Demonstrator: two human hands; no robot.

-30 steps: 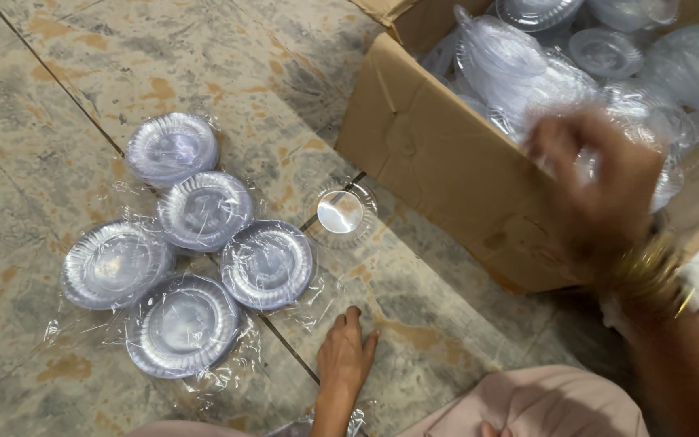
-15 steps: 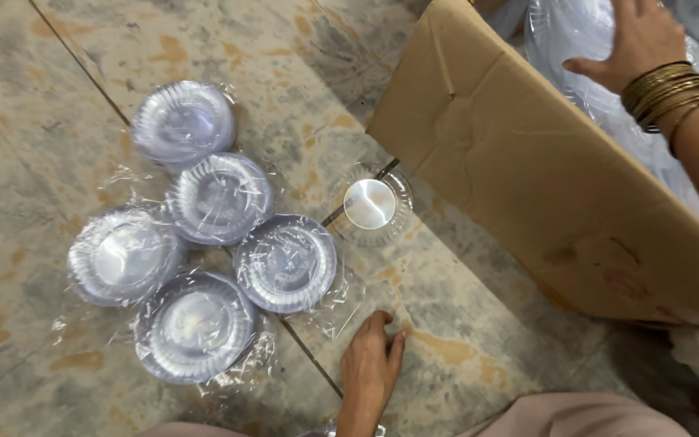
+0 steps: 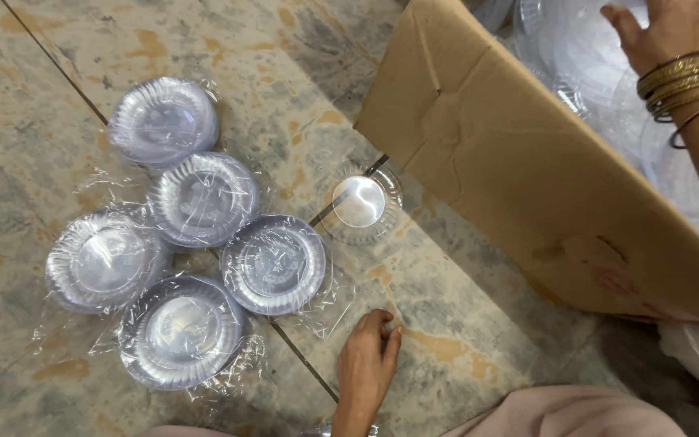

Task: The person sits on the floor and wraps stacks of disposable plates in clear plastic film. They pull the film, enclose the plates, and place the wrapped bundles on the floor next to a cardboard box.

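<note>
Reaching into the cardboard box [image 3: 527,186] at upper right, the open right hand [image 3: 669,28] is touching wrapped plates [image 3: 584,48]; the left hand [image 3: 366,368] is resting empty, fingers curled, at bottom centre.

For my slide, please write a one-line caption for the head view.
Left hand rests on stone floor beside wrapped plastic plate stacks; bangled right hand reaches into brown cardboard box.

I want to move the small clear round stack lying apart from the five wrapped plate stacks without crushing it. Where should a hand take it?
Probably by its fluted outer rim, from straight above, fingers spread on opposite sides. The small clear plastic-wrapped stack lies flat on the stone floor, so only its top and rim are reachable. Come from the left hand side; the brown cardboard box crowds its far edge.
</note>
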